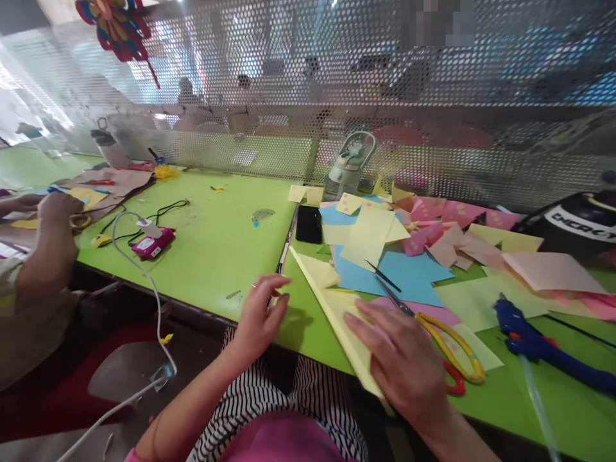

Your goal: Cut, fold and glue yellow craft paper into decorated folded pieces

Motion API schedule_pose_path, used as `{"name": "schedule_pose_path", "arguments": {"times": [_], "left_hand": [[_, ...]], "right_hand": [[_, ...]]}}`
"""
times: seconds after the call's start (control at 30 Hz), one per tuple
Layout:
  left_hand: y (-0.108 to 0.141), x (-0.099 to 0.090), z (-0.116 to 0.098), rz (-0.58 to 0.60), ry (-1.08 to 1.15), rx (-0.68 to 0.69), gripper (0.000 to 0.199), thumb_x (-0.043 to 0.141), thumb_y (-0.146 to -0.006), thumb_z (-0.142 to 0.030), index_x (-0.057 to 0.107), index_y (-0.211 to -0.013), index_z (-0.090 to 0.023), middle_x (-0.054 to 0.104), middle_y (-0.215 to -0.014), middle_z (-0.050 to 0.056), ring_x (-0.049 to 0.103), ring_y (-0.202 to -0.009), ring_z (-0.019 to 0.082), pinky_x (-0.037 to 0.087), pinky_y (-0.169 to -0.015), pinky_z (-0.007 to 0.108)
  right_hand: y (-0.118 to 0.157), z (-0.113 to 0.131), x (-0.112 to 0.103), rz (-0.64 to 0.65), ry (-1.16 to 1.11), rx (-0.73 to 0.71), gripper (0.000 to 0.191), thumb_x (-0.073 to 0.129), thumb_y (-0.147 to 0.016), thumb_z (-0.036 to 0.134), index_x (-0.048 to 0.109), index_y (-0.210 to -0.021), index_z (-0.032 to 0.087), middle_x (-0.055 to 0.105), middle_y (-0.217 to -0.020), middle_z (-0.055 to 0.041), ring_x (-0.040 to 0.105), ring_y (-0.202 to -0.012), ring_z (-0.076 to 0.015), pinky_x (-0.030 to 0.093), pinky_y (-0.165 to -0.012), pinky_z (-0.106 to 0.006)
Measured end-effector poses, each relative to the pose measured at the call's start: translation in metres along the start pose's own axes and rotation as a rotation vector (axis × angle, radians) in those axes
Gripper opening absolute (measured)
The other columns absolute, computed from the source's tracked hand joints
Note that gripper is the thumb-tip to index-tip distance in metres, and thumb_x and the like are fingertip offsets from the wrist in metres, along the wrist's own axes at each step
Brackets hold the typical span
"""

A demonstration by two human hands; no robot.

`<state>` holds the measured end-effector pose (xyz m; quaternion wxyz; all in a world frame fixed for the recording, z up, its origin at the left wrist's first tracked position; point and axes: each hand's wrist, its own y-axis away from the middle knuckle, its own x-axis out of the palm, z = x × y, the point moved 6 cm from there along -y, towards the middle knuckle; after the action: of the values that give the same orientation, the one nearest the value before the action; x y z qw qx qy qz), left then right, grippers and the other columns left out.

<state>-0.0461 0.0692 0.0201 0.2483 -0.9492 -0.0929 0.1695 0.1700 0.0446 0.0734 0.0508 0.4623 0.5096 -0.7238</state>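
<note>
"Pale yellow and folded, that long paper (332, 317) angles across the green table (216, 224), at three o'clock from the left hand (262, 317)! And the right hand (404, 359)?"

"Right over its lower end, fingers loosely spread! Whether they press down, I can't tell from this view."

"Left hand?"

"Half open, thumb and fingers apart, holding nothing, hovering by the table's front edge!"

"Call the rest!"

"Yellow-handled scissors (452, 346) at two o'clock from the right hand, blades reaching onto blue paper (389, 273)! Blue glue gun (543, 350) at three! Black phone (308, 224) at one o'clock from the left hand, and a bottle (344, 173) beyond it, also at one!"
</note>
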Motion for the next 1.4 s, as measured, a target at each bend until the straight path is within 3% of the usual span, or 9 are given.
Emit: {"name": "schedule_pose_path", "arguments": {"times": [0.1, 0.2, 0.33, 0.47, 0.73, 0.93, 1.07, 1.4], "left_hand": [[0.023, 0.023, -0.014, 0.302, -0.254, 0.266, 0.032, 0.044, -0.094, -0.01, 0.062, -0.12, -0.019, 0.071, -0.111, 0.01, 0.066, -0.104, 0.02, 0.055, -0.091, 0.039], [0.041, 0.033, -0.014, 0.412, -0.406, 0.37, 0.034, 0.044, -0.095, -0.01, 0.061, -0.123, -0.016, 0.072, -0.115, 0.011, 0.067, -0.105, 0.022, 0.055, -0.091, 0.041], [0.048, 0.035, -0.01, 0.421, -0.464, 0.426, 0.036, 0.044, -0.095, -0.009, 0.059, -0.127, -0.014, 0.069, -0.124, 0.011, 0.065, -0.113, 0.022, 0.054, -0.097, 0.04], [0.052, 0.039, -0.013, 0.45, -0.49, 0.505, 0.039, 0.043, -0.094, -0.01, 0.056, -0.131, -0.016, 0.066, -0.132, 0.009, 0.061, -0.122, 0.02, 0.05, -0.105, 0.04], [0.057, 0.043, -0.019, 0.501, -0.542, 0.556, 0.036, 0.049, -0.097, -0.022, 0.054, -0.132, -0.015, 0.064, -0.135, 0.006, 0.059, -0.124, 0.018, 0.045, -0.11, 0.041], [0.057, 0.046, -0.021, 0.432, -0.574, 0.561, 0.026, 0.051, -0.099, -0.025, 0.06, -0.122, -0.017, 0.069, -0.128, 0.004, 0.063, -0.118, 0.016, 0.046, -0.108, 0.037], [0.061, 0.048, -0.02, 0.421, -0.583, 0.598, 0.017, 0.054, -0.099, -0.026, 0.064, -0.11, -0.019, 0.069, -0.128, 0.003, 0.062, -0.121, 0.016, 0.044, -0.111, 0.036], [0.067, 0.047, -0.022, 0.426, -0.555, 0.653, 0.018, 0.057, -0.097, -0.023, 0.064, -0.113, -0.017, 0.069, -0.127, 0.005, 0.062, -0.12, 0.017, 0.047, -0.108, 0.035]], "right_hand": [[0.018, 0.014, 0.025, 0.077, 0.053, -0.094, 0.052, 0.054, -0.086, 0.007, 0.058, -0.135, 0.024, 0.07, -0.12, -0.0133, 0.066, -0.108, -0.0283, 0.054, -0.09, -0.044], [0.034, 0.017, 0.038, 0.134, 0.008, -0.045, 0.054, 0.053, -0.087, 0.007, 0.056, -0.138, 0.025, 0.071, -0.119, -0.0114, 0.065, -0.11, -0.0265, 0.053, -0.092, -0.043], [0.048, 0.011, 0.039, 0.264, -0.083, -0.003, 0.052, 0.057, -0.089, 0.018, 0.05, -0.14, 0.025, 0.066, -0.126, -0.0107, 0.059, -0.119, -0.026, 0.051, -0.095, -0.044], [0.061, 0.0, 0.036, 0.313, -0.027, 0.018, 0.054, 0.06, -0.091, 0.033, 0.046, -0.141, 0.018, 0.063, -0.129, -0.0145, 0.054, -0.121, -0.0285, 0.047, -0.098, -0.046], [0.068, -0.007, 0.043, 0.358, 0.047, 0.088, 0.065, 0.055, -0.093, 0.039, 0.034, -0.149, 0.016, 0.06, -0.133, -0.0164, 0.053, -0.121, -0.0302, 0.043, -0.098, -0.047], [0.059, 0.0, 0.046, 0.361, 0.088, -0.035, 0.051, 0.052, -0.093, 0.027, 0.044, -0.141, 0.012, 0.068, -0.124, -0.0142, 0.058, -0.114, -0.0282, 0.037, -0.101, -0.049], [0.056, 0.001, 0.045, 0.337, 0.08, -0.032, 0.036, 0.051, -0.094, 0.028, 0.053, -0.128, 0.015, 0.07, -0.12, -0.0141, 0.06, -0.112, -0.0273, 0.038, -0.1, -0.049], [0.054, 0.002, 0.04, 0.348, 0.064, -0.014, 0.018, 0.051, -0.096, 0.029, 0.062, -0.109, 0.023, 0.071, -0.121, -0.0105, 0.063, -0.11, -0.0247, 0.032, -0.108, -0.053]]}}
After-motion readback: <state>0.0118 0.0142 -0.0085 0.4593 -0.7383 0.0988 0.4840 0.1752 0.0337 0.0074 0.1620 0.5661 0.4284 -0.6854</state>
